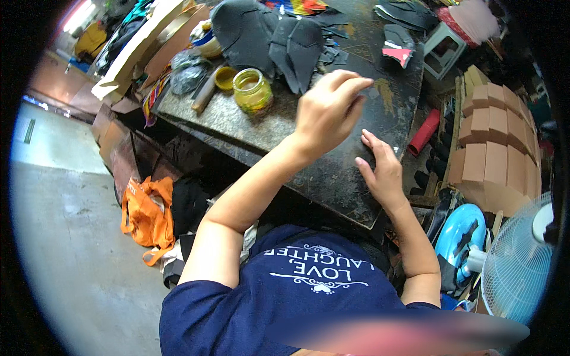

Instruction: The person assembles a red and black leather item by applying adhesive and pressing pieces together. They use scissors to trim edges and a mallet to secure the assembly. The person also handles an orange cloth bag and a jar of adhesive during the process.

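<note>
My left hand (330,111) is lifted over the dark worktable (347,184), its fingers curled and pressed together. Whatever they pinch, if anything, is hidden or too small to make out. Lower and to its right, my right hand (384,172) is at the tabletop with fingers stretched and thumb apart, holding nothing. Left of my left hand stands an uncapped glass jar (252,95) with yellowish contents, beside a round yellow lid (225,78). Dark grey shaped sheet pieces (295,50) lie just beyond the left hand. A larger grey piece (240,29) rests behind the jar.
A tool with a pale handle (205,94) and a crumpled plastic bag (188,72) lie at the table's left. More dark cut pieces (396,43) sit at the far right. Stacked brown cartons (496,136), a red roll (424,132) and a fan (515,261) stand to the right.
</note>
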Demonstrator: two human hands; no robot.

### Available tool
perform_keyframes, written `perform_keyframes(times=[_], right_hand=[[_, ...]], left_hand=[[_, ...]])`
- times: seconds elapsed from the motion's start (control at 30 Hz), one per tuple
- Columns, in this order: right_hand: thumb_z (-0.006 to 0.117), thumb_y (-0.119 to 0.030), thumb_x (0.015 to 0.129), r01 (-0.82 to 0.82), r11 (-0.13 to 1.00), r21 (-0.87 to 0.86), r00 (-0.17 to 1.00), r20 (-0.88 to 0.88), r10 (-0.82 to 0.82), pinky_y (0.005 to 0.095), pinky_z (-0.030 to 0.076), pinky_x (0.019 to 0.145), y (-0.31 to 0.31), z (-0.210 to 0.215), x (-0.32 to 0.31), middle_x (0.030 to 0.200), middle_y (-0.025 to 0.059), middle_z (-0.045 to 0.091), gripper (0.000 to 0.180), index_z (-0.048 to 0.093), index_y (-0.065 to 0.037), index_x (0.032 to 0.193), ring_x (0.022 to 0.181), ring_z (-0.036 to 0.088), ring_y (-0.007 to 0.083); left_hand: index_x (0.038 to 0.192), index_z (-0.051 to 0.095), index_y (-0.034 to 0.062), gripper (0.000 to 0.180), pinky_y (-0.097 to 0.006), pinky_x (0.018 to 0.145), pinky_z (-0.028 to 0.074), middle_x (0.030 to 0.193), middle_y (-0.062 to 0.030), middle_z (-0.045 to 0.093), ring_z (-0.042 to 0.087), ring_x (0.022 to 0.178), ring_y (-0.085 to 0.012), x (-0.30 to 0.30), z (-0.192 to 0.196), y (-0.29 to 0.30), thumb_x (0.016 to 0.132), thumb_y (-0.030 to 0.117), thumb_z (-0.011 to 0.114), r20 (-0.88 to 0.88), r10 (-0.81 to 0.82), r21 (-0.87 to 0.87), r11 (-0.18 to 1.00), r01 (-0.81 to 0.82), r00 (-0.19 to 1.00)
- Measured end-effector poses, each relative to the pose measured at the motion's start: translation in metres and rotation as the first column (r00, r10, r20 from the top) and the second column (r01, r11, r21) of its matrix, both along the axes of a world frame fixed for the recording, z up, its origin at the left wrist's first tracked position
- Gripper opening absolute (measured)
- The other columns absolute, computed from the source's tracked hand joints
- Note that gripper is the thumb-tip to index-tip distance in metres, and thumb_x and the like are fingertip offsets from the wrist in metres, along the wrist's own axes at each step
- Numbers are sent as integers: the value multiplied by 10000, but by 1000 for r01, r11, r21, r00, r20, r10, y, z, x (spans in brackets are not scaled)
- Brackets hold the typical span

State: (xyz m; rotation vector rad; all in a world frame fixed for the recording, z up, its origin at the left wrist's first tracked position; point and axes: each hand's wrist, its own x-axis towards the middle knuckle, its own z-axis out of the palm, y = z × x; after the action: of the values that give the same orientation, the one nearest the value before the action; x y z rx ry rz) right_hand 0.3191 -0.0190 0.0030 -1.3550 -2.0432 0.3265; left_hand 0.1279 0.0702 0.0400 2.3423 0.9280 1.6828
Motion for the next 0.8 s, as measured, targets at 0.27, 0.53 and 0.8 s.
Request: perform_keyframes(times=[0.27,0.53,0.8], right_hand=[[766,-286,807,-305,875,375,946,227,232,397,495,961,72,72,-70,1174,109,672,493,656,-171,1274,1166,579,329],[779,-483,729,-520,779,351,741,639,207,652,272,1108,139,94,-168,1445,160,485,589,673,-223,1246,1374,400,362],[740,-595,723,-509,849,143,747,564,353,699,187,1116,130,125,-174,1445,157,499,491,784,-224,1041,1404,350,403]], left_hand=[[1486,228,-57,1014,-477,1064,352,1368,-250,455,447,1222,-395,-119,-38,-31,746,273,838,-9,631,-167,764,-623,776],[1508,239,-23,1083,-478,1024,416,1237,-189,606,531,1160,-385,-121,-68,-17,722,354,882,-44,615,-243,758,-605,787],[1491,230,-42,1126,-469,1000,416,1238,-173,597,533,1114,-357,-120,-65,-19,684,376,894,-47,634,-200,751,-629,772]])
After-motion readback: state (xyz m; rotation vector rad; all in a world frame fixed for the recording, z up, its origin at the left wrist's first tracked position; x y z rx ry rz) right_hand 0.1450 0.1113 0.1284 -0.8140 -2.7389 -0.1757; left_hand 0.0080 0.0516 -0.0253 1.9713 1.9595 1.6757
